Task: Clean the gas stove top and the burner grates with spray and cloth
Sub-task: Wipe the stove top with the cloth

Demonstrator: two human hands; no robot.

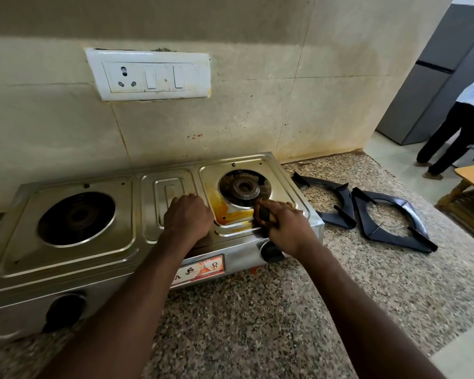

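Over the counter [257, 310], the left hand [188, 214] rests clenched on the stove [74, 258] while the right hand [285, 228] grips a dark pad [264, 213] on an orange stain [230, 213].

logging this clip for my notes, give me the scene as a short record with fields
stove: two-burner steel gas stove on speckled counter
grates: both off, lying on the counter right of the stove
left hand: fingers curled, rests on the stove's middle panel
right hand: grips a dark scrub pad at the front edge of the right burner
dirt: orange stain beside the right burner
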